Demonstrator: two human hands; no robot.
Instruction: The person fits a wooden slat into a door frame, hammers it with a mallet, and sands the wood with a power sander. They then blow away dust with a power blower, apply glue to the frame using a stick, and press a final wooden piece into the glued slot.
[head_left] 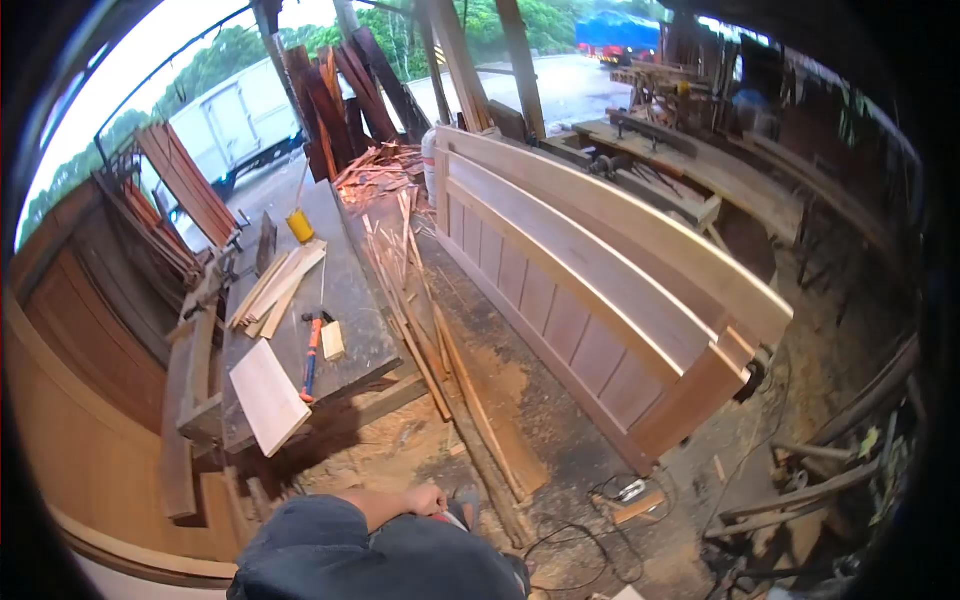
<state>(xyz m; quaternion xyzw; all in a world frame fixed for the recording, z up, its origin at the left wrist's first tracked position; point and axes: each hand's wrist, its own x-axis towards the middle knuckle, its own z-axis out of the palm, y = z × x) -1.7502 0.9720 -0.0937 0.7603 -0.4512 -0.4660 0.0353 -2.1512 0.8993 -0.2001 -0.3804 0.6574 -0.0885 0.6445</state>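
Left hand (425, 498) near centre, fingers curled against partly hidden object (458, 512); grip unclear. Yellow can (300, 226) far left on workbench (350, 300), contents unseen.

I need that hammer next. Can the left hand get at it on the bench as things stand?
Probably not from there: the left hand sits low by the floor, well short of the bench. The hammer lies uncovered beside a pale board, so leaning forward should do.
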